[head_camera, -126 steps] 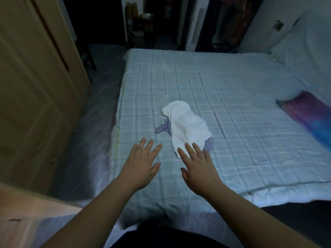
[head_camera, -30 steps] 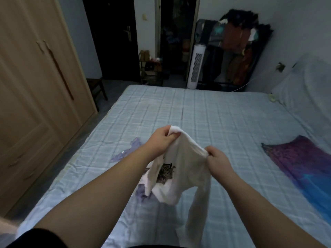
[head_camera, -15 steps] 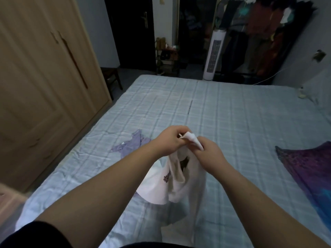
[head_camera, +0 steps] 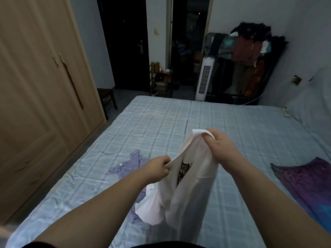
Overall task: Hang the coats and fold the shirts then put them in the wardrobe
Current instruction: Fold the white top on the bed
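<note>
From the head camera, we are holding the white shirt up above the bed. Our left hand is pinching one edge low down, our right hand is gripping the top edge higher up, and the rest is hanging between them. A lilac garment is lying on the bed just beside it, and the wardrobe is standing closed to our left.

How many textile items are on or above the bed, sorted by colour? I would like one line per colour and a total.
White: 1, the white shirt, held up by the left hand and right hand.
Lilac: 1, the lilac garment lying on the bed.
Purple and blue: 1, the purple-blue cloth at the right edge.
Total: 3
</note>
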`<state>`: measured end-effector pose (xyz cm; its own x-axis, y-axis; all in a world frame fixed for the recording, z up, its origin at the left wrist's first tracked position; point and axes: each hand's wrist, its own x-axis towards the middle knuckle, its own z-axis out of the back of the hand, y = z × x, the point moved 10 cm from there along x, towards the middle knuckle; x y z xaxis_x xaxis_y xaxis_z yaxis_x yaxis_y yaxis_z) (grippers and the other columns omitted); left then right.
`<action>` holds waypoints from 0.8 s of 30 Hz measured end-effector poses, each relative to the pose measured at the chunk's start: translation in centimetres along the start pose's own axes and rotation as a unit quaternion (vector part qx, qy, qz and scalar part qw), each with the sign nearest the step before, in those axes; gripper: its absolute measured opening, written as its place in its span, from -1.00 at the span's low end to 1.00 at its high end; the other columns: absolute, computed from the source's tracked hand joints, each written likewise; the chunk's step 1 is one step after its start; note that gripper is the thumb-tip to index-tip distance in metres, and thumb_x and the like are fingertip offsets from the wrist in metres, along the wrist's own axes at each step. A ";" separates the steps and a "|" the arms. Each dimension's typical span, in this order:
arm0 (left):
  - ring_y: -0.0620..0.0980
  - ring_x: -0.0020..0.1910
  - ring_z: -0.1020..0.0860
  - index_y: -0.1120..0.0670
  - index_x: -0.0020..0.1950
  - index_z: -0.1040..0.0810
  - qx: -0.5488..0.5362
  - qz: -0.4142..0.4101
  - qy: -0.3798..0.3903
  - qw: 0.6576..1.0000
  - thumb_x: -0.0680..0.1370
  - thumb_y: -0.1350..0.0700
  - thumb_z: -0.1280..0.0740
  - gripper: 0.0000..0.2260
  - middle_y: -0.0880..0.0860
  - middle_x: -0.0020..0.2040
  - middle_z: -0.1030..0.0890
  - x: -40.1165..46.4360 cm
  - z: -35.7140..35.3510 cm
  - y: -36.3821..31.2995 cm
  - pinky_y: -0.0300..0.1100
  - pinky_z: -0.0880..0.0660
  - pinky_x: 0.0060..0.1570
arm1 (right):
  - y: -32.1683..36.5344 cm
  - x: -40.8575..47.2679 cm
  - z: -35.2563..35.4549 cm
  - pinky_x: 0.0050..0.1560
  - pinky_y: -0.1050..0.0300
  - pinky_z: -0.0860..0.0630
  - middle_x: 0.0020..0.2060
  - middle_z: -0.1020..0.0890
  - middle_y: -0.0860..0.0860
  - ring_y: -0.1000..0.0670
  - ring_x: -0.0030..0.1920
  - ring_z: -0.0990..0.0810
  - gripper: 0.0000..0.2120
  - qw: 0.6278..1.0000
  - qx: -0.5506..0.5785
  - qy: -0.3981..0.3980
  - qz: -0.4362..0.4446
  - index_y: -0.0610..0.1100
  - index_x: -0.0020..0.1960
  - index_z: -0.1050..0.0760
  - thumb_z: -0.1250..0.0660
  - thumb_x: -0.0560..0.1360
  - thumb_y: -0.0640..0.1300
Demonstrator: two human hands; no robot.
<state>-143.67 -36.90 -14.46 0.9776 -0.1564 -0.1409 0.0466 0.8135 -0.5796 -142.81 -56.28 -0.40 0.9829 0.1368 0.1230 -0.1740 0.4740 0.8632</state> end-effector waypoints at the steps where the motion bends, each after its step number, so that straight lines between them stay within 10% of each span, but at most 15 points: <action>1: 0.05 -0.08 -0.55 -0.08 -0.15 -0.39 0.003 0.003 0.009 1.000 0.45 0.16 -0.26 -0.87 -0.02 -0.14 -0.54 -0.1 -0.7 0.6 -0.10 -0.49 -0.10 | 0.0 -0.3 0.2 -0.18 0.19 -0.43 -0.12 -0.61 0.14 0.14 -0.10 -0.54 -0.79 1.000 0.014 -0.002 -0.011 0.07 -0.02 -0.58 -0.18 0.65 -0.05; 12: 0.17 -0.29 -0.65 -0.08 -0.16 -0.60 -0.205 0.026 -0.125 0.970 0.53 0.31 -0.23 -0.70 0.06 -0.25 -0.64 2.4 4.0 1.7 -0.01 -0.64 -0.35 | -6.7 -1.5 -1.1 -0.15 0.08 -0.49 -0.12 -0.70 -0.13 -0.07 -0.11 -0.64 -0.75 0.986 -0.098 0.041 -0.127 -0.17 -0.07 -0.65 -0.22 0.58 -0.12; 16: -0.12 -0.12 -0.57 -0.08 -0.21 -0.60 -0.194 -0.055 -0.131 0.971 0.38 0.45 -0.20 -0.58 -0.11 -0.16 -0.61 3.5 8.3 -3.5 -0.44 -0.42 -0.15 | -7.2 -2.6 -4.6 -0.16 0.06 -0.49 -0.21 -0.69 -0.05 0.05 -0.20 -0.59 -0.72 0.981 -0.028 0.133 -0.141 -0.05 -0.08 -0.68 -0.30 0.44 0.10; 24: -0.16 -0.30 -0.55 0.02 -0.11 -0.64 -0.284 -0.084 -0.042 0.954 0.46 0.35 -0.23 -0.71 -0.06 -0.26 -0.62 3.7 6.9 -8.8 -0.33 -0.45 -0.36 | -4.5 -0.5 -4.3 -0.13 0.07 -0.51 -0.17 -0.67 -0.02 0.03 -0.15 -0.60 -0.91 0.998 0.026 -0.020 -0.058 -0.01 -0.03 -0.58 -0.31 0.55 -0.14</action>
<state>-139.00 -40.75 -4.31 0.9803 -0.1927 0.0429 0.1081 0.3419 -0.9335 -142.80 -54.69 -6.44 0.9981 0.0486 0.0389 -0.0564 0.4394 0.8965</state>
